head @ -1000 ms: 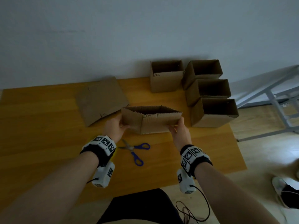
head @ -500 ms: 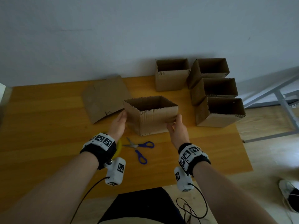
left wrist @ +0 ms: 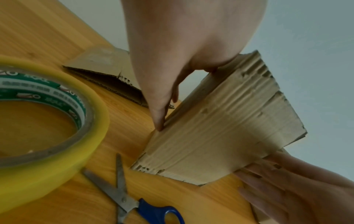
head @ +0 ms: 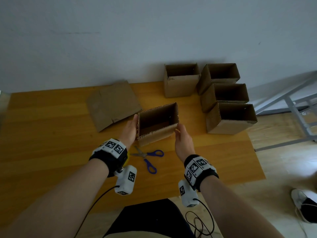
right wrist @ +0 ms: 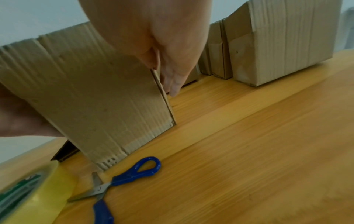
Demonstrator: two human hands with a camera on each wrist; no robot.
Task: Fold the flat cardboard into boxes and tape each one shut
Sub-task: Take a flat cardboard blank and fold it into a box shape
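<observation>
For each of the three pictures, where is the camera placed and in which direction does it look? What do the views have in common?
Head: worn high, looks down at the table; both forearms, left hand and right hand press the box.
Left wrist: low, looks along that hand at the box, tape roll, scissors.
Right wrist: low, looks along that hand at the box, finished boxes.
Shared: box, scissors.

You are working at an orange-brown wooden table (head: 51,134) that is standing against a pale grey-blue wall (head: 120,40). To your right, a grey metal frame (head: 291,107) is standing on a light wood-pattern floor (head: 283,165). A white and black shoe (head: 304,205) is showing at the lower right edge of the head view. Black cables (head: 200,222) are hanging in loops beneath your wrists, over the floor near the table's front edge.
</observation>
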